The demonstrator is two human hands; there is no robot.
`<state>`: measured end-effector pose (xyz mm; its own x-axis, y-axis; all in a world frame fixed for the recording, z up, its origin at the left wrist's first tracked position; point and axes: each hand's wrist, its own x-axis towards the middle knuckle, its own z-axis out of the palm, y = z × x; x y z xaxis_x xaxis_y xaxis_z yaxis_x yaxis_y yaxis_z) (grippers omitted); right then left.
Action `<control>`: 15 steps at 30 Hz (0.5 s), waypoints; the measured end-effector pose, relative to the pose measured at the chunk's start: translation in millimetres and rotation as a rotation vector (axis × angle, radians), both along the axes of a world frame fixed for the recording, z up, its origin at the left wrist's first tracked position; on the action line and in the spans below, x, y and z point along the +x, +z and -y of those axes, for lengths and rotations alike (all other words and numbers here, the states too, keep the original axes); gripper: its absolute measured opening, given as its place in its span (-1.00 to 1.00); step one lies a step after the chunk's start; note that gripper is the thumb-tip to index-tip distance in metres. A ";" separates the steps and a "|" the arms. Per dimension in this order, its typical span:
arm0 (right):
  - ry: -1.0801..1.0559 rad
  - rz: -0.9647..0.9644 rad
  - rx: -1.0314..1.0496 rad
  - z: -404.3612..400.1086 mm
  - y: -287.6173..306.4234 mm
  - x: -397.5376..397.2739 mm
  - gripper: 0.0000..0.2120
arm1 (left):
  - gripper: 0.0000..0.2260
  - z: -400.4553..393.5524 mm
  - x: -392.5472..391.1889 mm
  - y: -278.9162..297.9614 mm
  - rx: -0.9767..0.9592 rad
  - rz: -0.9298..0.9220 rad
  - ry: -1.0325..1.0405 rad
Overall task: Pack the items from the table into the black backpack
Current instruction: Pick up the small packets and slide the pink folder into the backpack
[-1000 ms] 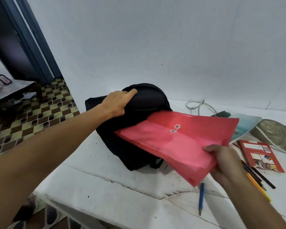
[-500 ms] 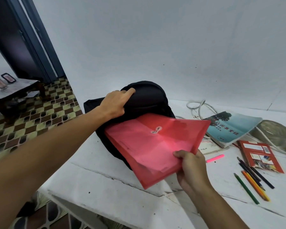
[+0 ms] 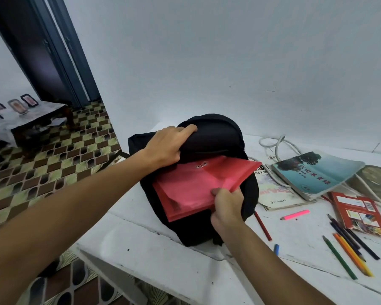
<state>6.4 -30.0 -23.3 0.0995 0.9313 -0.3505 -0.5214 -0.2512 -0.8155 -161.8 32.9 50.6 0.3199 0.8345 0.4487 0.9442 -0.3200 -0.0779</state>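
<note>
Nearest the camera, two bare forearms reach out over the white painted surface [image 3: 154,256]. The right hand [image 3: 227,205] pinches the near right edge of a flat red plastic document envelope [image 3: 191,188] with a string-and-button clasp, thumb on top and fingers curled underneath. The envelope lies tilted across the front of the black fabric backpack [image 3: 220,137], its far edge tucked under the bag's raised top flap, while most of its length sticks out toward the camera. The left hand [image 3: 167,146] grips that top flap, fingers curled over the fabric, holding the opening up. The backpack rests on the surface near its left edge. To the right of the bag, loose items lie scattered: a short blue pencil [image 3: 276,249] near the front, a red pencil [image 3: 262,226] just beside the bag's base, a pink highlighter pen [image 3: 295,215], and a cluster of coloured pencils [image 3: 350,252] in green, orange, yellow and dark shades. Beyond these sits a small red paperback book [image 3: 359,214], and farther back a teal-covered softcover book [image 3: 317,172] rests partly on a white booklet [image 3: 275,194] with printed lettering. A looped white cable [image 3: 275,144] lies behind them near the pale wall. Off to the left, past the patterned tile floor [image 3: 53,164], a low dark table [image 3: 31,122] carries three small framed pictures.
</note>
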 end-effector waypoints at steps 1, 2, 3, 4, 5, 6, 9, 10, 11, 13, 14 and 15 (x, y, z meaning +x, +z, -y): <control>-0.001 -0.009 -0.004 -3.2 -2.1 -5.3 -0.58 | -0.43 2.6 1.2 -0.1 -0.005 0.008 -0.011; -0.001 -0.013 -0.005 -6.2 -3.4 -10.8 -0.56 | -0.43 5.7 1.2 0.4 -0.006 0.015 -0.021; -0.008 -0.011 -0.008 -9.9 -5.2 -15.7 -0.54 | -0.43 8.2 2.6 0.8 -0.006 0.020 -0.031; -0.015 -0.006 -0.016 -13.3 -6.4 -20.0 -0.49 | -0.43 10.3 4.0 0.9 -0.003 0.022 -0.037; -0.020 -0.008 -0.025 -15.8 -6.6 -24.8 -0.45 | -0.43 13.0 4.5 1.3 0.003 0.023 -0.038; -0.031 -0.017 -0.033 -17.8 -6.5 -28.0 -0.42 | -0.44 14.4 5.9 1.1 0.006 0.023 -0.042; -0.057 -0.041 -0.043 -21.1 -6.9 -36.5 -0.39 | -0.43 16.4 5.4 -0.6 -0.003 0.010 -0.056; -0.053 -0.042 -0.053 -21.7 -7.4 -38.6 -0.39 | -0.43 16.2 4.1 -1.8 -0.009 0.012 -0.051; -0.032 -0.039 -0.065 -23.0 -9.6 -40.3 -0.40 | -0.43 15.9 2.6 -3.5 -0.019 0.018 -0.039; 0.059 -0.005 -0.107 -25.4 -16.6 -38.0 -0.54 | -0.43 17.6 0.5 -10.2 -0.043 0.027 -0.002; 0.133 0.049 -0.129 -25.8 -18.6 -33.9 -0.66 | -0.43 18.8 -0.7 -14.6 -0.054 0.027 0.020; 0.226 0.107 -0.145 -24.0 -18.8 -27.5 -0.78 | -0.43 20.9 -1.4 -19.8 -0.066 0.029 0.041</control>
